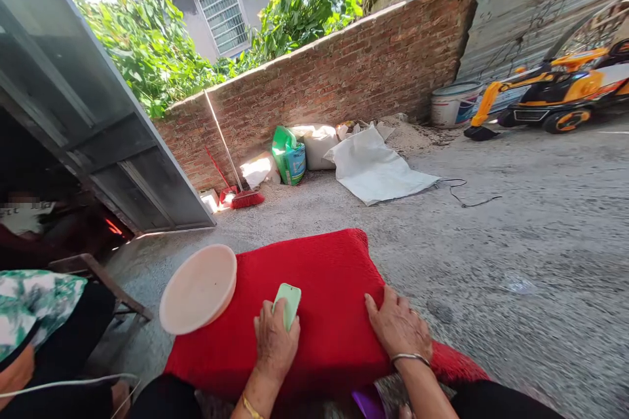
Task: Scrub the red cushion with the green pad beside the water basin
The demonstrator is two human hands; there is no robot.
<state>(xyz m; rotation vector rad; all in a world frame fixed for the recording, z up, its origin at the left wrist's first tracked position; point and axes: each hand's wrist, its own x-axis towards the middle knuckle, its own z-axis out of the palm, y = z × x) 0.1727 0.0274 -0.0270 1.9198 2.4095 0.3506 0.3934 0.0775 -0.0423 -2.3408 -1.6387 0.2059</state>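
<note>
A red fuzzy cloth [319,275] covers a low, table-like surface in front of me. My left hand [276,339] is closed around a light green flat object [289,302] with rounded corners and a small dark spot near its top. That object rests on or just above the cloth; its underside is hidden. On the cloth's right edge lies my right hand [401,326], thumb apart from the fingers, with nothing visible in it. A pale pink plastic basin [199,291] stands at the cloth's left corner, tilted in view, apart from both hands.
A seated person [44,321] and a wooden chair [93,275] are at the left, near a metal door [113,144]. Against the brick wall [314,85] are a red broom [247,199], sacks [319,144] and a white sheet [378,167]. A toy excavator [550,95] stands at the right.
</note>
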